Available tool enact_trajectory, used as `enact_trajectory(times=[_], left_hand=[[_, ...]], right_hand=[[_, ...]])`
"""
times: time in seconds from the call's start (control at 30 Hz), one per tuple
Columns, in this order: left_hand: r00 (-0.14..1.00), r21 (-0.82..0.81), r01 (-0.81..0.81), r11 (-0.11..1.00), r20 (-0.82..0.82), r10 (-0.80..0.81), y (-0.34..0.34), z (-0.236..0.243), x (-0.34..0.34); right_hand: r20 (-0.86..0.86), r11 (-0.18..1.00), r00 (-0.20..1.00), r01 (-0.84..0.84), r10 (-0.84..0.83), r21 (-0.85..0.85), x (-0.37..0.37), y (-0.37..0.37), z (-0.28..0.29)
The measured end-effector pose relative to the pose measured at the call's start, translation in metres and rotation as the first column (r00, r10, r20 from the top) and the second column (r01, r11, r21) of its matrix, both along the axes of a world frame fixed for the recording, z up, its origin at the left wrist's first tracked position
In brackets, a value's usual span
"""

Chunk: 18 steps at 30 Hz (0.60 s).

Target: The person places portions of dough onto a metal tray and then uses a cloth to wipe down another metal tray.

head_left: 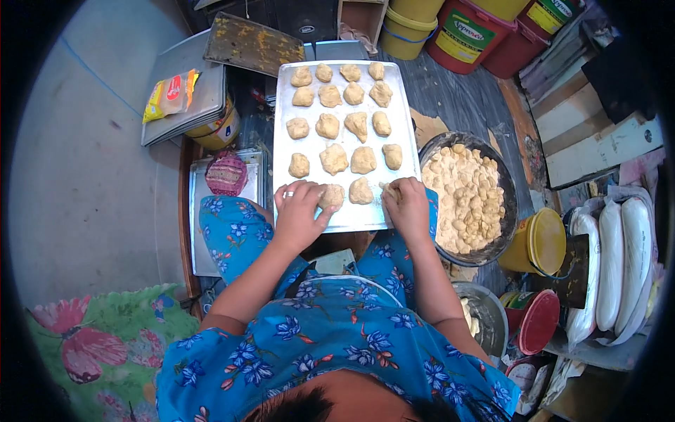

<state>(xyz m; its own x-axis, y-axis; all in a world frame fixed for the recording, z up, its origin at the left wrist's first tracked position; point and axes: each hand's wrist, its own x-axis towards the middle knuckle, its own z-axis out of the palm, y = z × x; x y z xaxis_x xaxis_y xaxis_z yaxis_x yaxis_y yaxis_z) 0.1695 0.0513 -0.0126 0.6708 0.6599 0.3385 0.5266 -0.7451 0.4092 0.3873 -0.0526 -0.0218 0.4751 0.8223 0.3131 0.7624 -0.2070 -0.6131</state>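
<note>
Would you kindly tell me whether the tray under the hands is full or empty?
Nearly full: four rows of dough lumps spread across the tray, and a nearer row lies by the left hand and right hand.

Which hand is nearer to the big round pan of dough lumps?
Right. The right hand is just left of the pan; the left hand is farther left, across the tray.
</note>
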Motion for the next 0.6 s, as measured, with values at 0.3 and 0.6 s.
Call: enact_trajectory(times=[0.3, 0.6], left_hand=[[0.996, -0.235, 0.008, 0.972, -0.086, -0.029, 0.007, 0.004, -0.028], [0.996, -0.264, -0.017, 0.964, 0.084, 0.041, 0.017, -0.013, -0.013]], right_hand=[[0.288, 0.933, 0.888, -0.338, 0.359, -0.12, -0.025, 0.021, 0.007], [0.238, 0.931, 0.901, -0.335, 0.362, -0.147, -0.036, 0.017, 0.02]])
